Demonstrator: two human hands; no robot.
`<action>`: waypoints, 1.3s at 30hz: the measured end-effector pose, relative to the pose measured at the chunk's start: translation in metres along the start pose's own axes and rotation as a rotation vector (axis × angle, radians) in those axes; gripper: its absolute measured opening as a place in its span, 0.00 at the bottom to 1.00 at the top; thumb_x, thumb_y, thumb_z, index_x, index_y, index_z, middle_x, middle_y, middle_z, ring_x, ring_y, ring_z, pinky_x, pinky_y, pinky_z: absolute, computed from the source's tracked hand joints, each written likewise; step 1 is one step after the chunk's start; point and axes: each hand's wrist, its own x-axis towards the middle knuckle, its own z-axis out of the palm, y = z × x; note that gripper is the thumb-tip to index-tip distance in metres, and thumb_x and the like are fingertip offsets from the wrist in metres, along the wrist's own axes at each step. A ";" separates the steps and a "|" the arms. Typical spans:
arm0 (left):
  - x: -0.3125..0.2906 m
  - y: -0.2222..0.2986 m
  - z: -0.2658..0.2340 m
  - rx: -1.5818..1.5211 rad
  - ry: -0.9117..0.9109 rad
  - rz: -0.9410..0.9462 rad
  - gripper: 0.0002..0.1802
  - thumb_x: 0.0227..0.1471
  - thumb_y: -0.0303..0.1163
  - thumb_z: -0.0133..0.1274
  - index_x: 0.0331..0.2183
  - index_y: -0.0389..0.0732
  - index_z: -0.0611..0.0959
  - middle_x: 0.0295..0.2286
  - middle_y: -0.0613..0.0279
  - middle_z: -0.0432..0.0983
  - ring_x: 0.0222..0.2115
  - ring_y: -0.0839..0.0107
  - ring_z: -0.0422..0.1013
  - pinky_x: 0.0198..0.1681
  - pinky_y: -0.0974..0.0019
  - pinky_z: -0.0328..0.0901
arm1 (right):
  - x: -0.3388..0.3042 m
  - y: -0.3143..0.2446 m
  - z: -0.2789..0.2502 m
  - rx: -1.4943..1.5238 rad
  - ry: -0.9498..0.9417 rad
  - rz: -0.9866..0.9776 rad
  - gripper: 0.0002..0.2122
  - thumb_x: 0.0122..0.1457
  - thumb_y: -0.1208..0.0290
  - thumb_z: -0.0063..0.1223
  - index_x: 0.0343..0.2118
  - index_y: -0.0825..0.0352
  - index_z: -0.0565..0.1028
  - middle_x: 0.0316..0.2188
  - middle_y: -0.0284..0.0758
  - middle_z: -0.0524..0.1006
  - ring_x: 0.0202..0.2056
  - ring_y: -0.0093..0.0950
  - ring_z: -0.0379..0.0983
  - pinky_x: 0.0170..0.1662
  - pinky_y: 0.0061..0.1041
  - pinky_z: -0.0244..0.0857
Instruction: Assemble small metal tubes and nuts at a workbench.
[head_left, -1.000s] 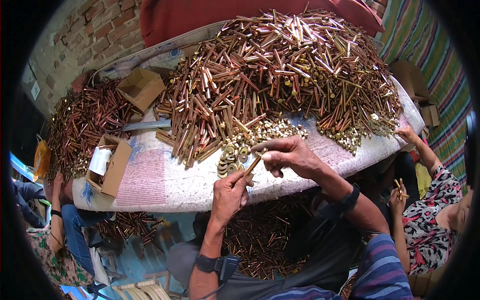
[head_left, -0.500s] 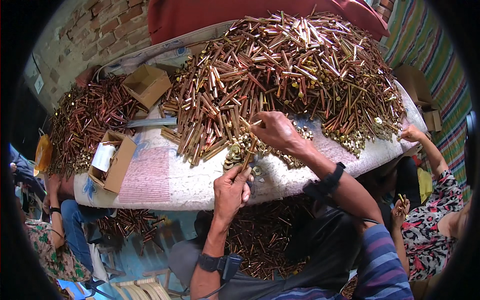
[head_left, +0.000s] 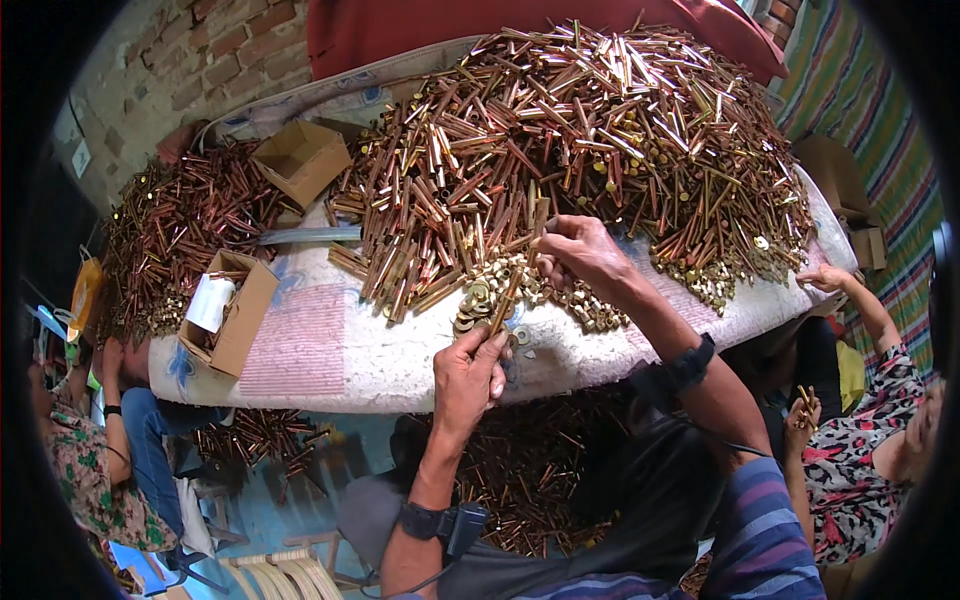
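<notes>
The left hand (head_left: 468,372) pinches the near end of a thin brass tube (head_left: 503,300) at the tabletop's (head_left: 330,350) near edge — grip clamped on it. The right hand (head_left: 580,255), fingers closed, pulls another tube (head_left: 535,222) from the big brass pile (head_left: 580,130) — small discs (head_left: 480,298) lie between.

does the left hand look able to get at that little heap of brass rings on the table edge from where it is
Probably yes: the left hand sits just below the ring heap, holding a thin brass tube that already lies across it. Nothing stands between them.
</notes>
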 end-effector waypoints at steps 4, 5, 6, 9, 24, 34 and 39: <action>-0.001 0.001 0.005 0.033 -0.025 -0.020 0.15 0.63 0.36 0.55 0.28 0.34 0.81 0.10 0.70 0.65 0.08 0.84 0.58 0.10 0.75 0.50 | -0.035 -0.013 0.004 0.233 -0.040 0.011 0.07 0.64 0.70 0.52 0.36 0.70 0.73 0.20 0.32 0.77 0.20 0.19 0.75 0.21 0.17 0.65; -0.002 0.001 0.006 0.043 -0.028 -0.025 0.15 0.63 0.35 0.54 0.28 0.34 0.81 0.10 0.70 0.65 0.08 0.84 0.58 0.10 0.75 0.50 | -0.037 -0.005 0.003 0.215 -0.077 -0.005 0.07 0.65 0.70 0.52 0.37 0.70 0.74 0.22 0.33 0.77 0.21 0.19 0.76 0.21 0.17 0.66; -0.002 0.000 0.006 0.044 -0.030 -0.026 0.15 0.63 0.35 0.54 0.28 0.34 0.81 0.10 0.70 0.65 0.08 0.84 0.58 0.10 0.75 0.50 | -0.042 -0.006 0.006 0.195 -0.066 -0.020 0.07 0.65 0.70 0.52 0.38 0.70 0.74 0.23 0.33 0.78 0.21 0.19 0.76 0.21 0.16 0.67; -0.002 -0.001 0.005 0.051 -0.059 -0.028 0.15 0.63 0.34 0.54 0.28 0.34 0.81 0.10 0.70 0.65 0.08 0.84 0.59 0.10 0.75 0.50 | -0.047 0.001 0.004 0.236 -0.059 -0.046 0.07 0.65 0.70 0.53 0.39 0.70 0.74 0.25 0.34 0.78 0.22 0.20 0.77 0.22 0.16 0.68; -0.003 -0.003 0.003 0.038 -0.149 -0.053 0.11 0.62 0.31 0.55 0.33 0.32 0.84 0.17 0.69 0.73 0.12 0.85 0.62 0.12 0.77 0.53 | -0.054 0.014 -0.007 0.252 0.006 -0.056 0.08 0.64 0.72 0.55 0.40 0.72 0.76 0.25 0.34 0.79 0.23 0.18 0.77 0.22 0.15 0.68; -0.010 0.016 0.018 0.148 -0.194 -0.078 0.12 0.62 0.32 0.55 0.42 0.34 0.84 0.17 0.71 0.72 0.13 0.85 0.63 0.13 0.78 0.55 | -0.066 0.031 0.022 -0.187 -0.177 -0.122 0.14 0.59 0.63 0.61 0.37 0.72 0.81 0.23 0.33 0.79 0.24 0.18 0.72 0.26 0.22 0.67; -0.010 0.009 0.007 0.187 -0.189 -0.091 0.12 0.63 0.33 0.53 0.38 0.33 0.84 0.14 0.72 0.69 0.12 0.85 0.63 0.12 0.76 0.55 | -0.064 0.008 0.012 -0.236 -0.346 0.104 0.16 0.59 0.61 0.60 0.43 0.69 0.81 0.24 0.32 0.78 0.25 0.18 0.72 0.28 0.22 0.68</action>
